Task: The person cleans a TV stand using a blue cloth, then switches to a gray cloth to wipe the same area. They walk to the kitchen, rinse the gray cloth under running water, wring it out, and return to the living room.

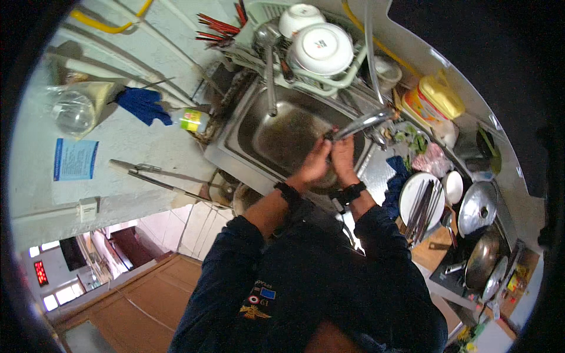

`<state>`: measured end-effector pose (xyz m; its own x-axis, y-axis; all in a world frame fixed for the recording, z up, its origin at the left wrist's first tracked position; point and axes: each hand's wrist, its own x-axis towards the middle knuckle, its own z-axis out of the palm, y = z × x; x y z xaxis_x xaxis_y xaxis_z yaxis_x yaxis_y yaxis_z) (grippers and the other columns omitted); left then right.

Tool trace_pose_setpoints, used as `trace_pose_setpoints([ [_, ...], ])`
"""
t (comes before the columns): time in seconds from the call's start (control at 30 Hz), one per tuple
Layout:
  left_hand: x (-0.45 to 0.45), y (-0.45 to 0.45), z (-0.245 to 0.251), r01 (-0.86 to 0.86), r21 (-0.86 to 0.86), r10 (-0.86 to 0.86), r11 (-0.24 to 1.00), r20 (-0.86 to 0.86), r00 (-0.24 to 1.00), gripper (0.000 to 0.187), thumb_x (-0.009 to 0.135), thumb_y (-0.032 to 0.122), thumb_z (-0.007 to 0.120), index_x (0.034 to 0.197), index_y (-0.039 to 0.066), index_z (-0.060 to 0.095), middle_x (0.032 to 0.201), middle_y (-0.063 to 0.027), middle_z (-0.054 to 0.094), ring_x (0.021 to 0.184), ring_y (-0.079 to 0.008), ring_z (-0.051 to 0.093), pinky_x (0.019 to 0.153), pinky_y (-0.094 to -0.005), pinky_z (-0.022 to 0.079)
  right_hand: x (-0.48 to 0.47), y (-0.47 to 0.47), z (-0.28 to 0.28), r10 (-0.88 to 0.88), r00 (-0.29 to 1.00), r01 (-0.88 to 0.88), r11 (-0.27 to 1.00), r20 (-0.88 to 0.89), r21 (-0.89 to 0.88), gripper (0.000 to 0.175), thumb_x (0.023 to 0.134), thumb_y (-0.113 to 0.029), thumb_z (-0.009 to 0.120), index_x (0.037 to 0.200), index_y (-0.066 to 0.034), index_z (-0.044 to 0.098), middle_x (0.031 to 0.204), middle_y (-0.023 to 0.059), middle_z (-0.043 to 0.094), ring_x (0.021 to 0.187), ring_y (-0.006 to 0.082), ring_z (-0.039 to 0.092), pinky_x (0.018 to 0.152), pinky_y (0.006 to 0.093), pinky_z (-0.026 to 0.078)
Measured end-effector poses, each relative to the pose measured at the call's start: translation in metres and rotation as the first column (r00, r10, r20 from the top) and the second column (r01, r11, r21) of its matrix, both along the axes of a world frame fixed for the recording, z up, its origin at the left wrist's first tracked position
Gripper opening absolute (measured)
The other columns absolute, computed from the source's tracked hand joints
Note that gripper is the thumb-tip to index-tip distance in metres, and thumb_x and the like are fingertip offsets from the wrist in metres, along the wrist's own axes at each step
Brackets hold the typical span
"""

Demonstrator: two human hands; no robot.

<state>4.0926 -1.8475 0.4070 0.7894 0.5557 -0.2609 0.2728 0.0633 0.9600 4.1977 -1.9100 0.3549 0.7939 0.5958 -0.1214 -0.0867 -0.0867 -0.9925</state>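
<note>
Both hands are close together over the right side of a stainless steel sink (282, 132), beneath the end of a chrome faucet (364, 123). My left hand (314, 164) has its fingers bent inward, towards the right hand. Beside it, my right hand (343, 158) is up against the faucet's spout, which partly hides its fingers. Something small and dark shows at the fingertips; whether it is held or is the spout's tip, I cannot tell. A dark band circles each wrist.
Behind the sink, a green dish rack (348, 81) holds upturned white bowls (323, 47); a metal ladle (270, 84) extends from it over the basin. To the right are a yellow jug (435, 99), a white plate (408, 198) bearing chopsticks, a metal lid (474, 205) and a wok (481, 260).
</note>
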Motion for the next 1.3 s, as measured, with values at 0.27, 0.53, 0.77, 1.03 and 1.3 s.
trace_pose_setpoints([
  [0.27,-0.009,0.035,-0.016,0.115,-0.279,-0.02,0.953,0.324,0.946,0.041,0.1,0.016,0.05,0.139,0.005,0.047,0.134,-0.0084,0.055,0.119,-0.0202,0.054,0.103,-0.0351,0.043,-0.046,-0.005,0.05,0.045,0.943,-0.056,0.998,0.331,0.024,0.034,0.095,-0.011,0.045,0.127,0.0023,0.047,0.112,0.027,0.057,0.105,0.0402,0.058,0.093,0.0442,0.044],
  [0.53,-0.014,0.011,-0.014,0.062,-0.436,0.109,0.898,0.357,0.928,0.051,0.096,0.014,0.05,0.144,0.002,0.039,0.133,-0.0113,0.055,0.122,-0.0245,0.052,0.105,-0.0418,0.042,-0.023,0.003,0.022,0.012,0.982,-0.009,1.0,0.191,-0.018,0.031,0.099,-0.013,0.047,0.126,0.0023,0.047,0.117,0.0234,0.057,0.109,0.0385,0.056,0.095,0.0422,0.044],
  [0.77,-0.022,0.054,-0.032,0.114,0.652,-0.359,0.75,0.255,0.898,0.046,0.096,0.012,0.052,0.141,0.003,0.044,0.129,-0.0115,0.057,0.12,-0.0247,0.054,0.106,-0.0372,0.042,-0.058,-0.001,0.044,0.067,0.885,-0.062,0.998,0.46,-0.025,0.032,0.099,-0.014,0.049,0.127,0.0018,0.051,0.117,0.0234,0.062,0.11,0.0404,0.06,0.095,0.0439,0.046],
  [1.03,-0.016,0.037,-0.01,0.101,-0.189,-0.095,0.977,0.041,0.995,0.034,0.101,0.016,0.052,0.134,0.009,0.056,0.113,-0.0016,0.061,0.1,-0.0145,0.059,0.084,-0.0297,0.049,0.039,-0.027,-0.029,-0.165,0.977,0.164,0.986,0.133,0.016,0.031,0.099,-0.027,0.059,0.109,0.0027,0.056,0.093,0.0081,0.066,0.088,0.018,0.061,0.077,0.0315,0.048],
  [1.3,-0.015,0.047,-0.022,0.045,-0.619,-0.001,0.784,0.072,0.997,0.031,0.095,0.027,0.066,0.118,0.006,0.064,0.106,-0.0027,0.069,0.096,-0.0176,0.064,0.087,-0.0315,0.051,0.022,-0.038,0.043,-0.034,0.843,0.171,0.963,-0.536,0.209,0.029,0.091,-0.026,0.071,0.109,-0.0046,0.062,0.099,0.0043,0.068,0.084,0.0158,0.065,0.071,0.0315,0.054],
])
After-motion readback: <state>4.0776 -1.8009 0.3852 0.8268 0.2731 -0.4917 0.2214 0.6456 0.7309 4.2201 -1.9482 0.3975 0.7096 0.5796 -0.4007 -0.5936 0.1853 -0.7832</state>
